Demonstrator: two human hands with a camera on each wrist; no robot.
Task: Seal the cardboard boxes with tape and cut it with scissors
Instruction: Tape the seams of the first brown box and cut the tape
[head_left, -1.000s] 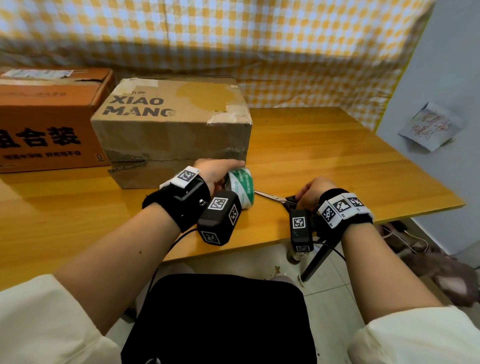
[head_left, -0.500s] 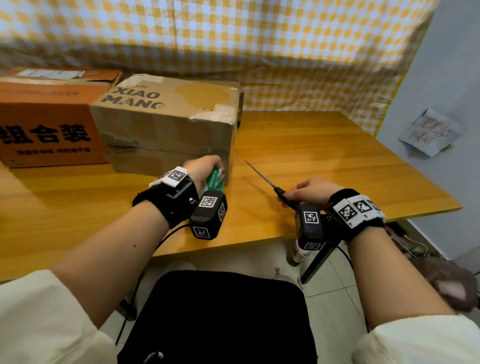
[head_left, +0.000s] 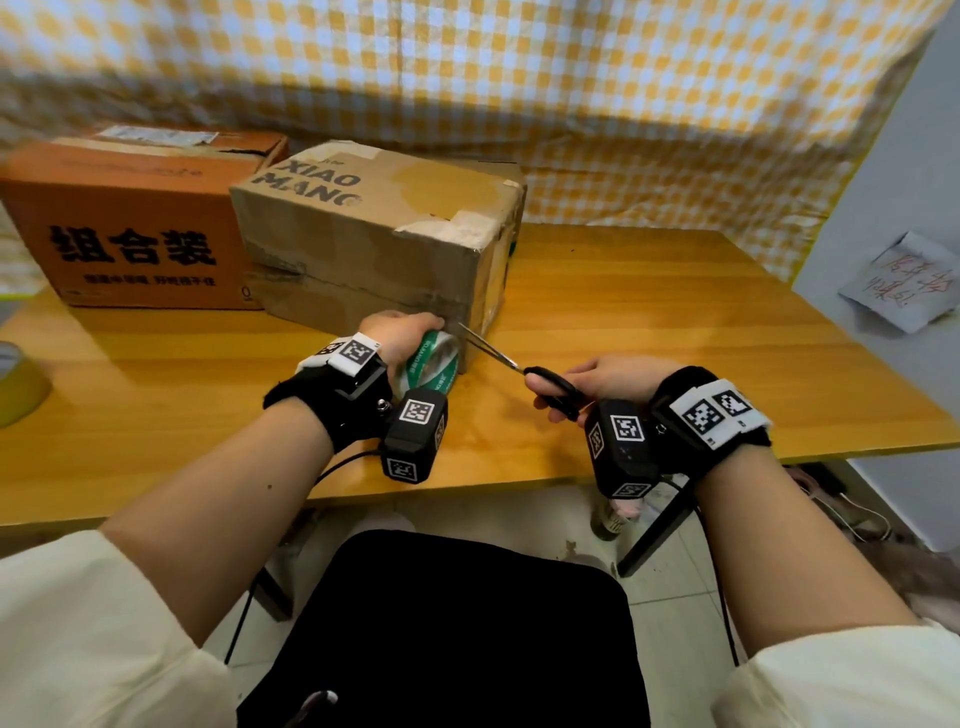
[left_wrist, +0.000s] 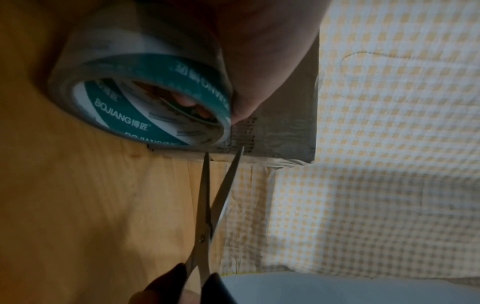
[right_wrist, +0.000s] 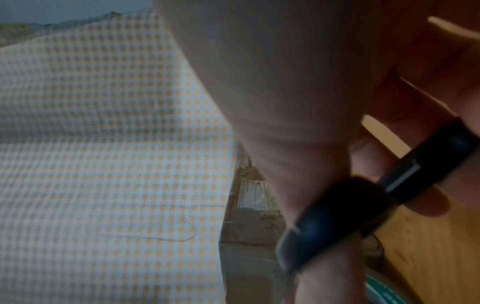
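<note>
Now at cut step. Left hand grips tape roll against near corner of cardboard box, mid-desk toward near edge. Right hand clamped on scissors, blades parted at tape. Next, by judgement: close blades across strip, roll kept taut.

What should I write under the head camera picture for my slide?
Left hand holds the tape roll against the cardboard box; right hand points scissors at it.

Head view is bright, evenly lit and bowed at its edges; both wrist views are dim and blurred.
</note>
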